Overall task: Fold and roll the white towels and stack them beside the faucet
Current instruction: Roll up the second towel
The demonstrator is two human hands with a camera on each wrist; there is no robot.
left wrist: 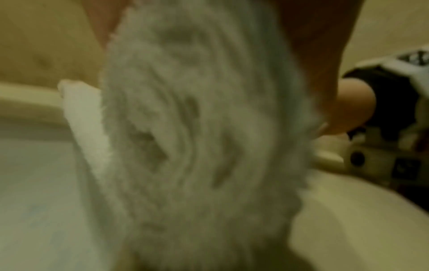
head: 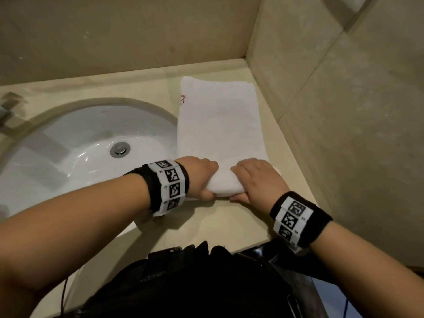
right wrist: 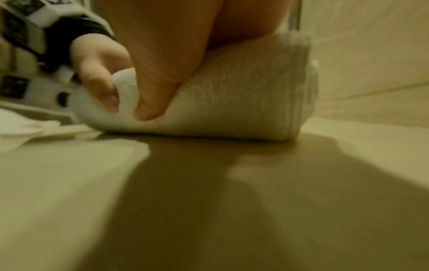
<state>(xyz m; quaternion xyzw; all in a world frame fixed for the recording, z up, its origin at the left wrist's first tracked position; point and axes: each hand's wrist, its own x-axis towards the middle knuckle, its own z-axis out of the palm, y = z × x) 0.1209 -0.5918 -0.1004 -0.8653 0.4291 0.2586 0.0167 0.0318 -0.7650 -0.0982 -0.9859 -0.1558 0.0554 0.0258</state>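
Note:
A white towel (head: 220, 125), folded into a long strip, lies on the beige counter (head: 206, 221) to the right of the sink. Its near end is wound into a thick roll (head: 226, 185). My left hand (head: 202, 177) grips the roll's left end, thumb underneath. My right hand (head: 257, 177) grips its right end in the same way. The left wrist view is filled by the roll's spiral end (left wrist: 185, 146). In the right wrist view the roll (right wrist: 232, 102) rests on the counter, with my right thumb (right wrist: 157, 77) pressed against it. The faucet (head: 6, 111) stands at the far left edge.
The white sink basin (head: 68, 152) with its metal drain (head: 119, 149) lies left of the towel. A tiled wall (head: 344, 111) closes the right side close to the towel, and another runs along the back. A black bag or garment (head: 206, 283) hangs at the counter's front edge.

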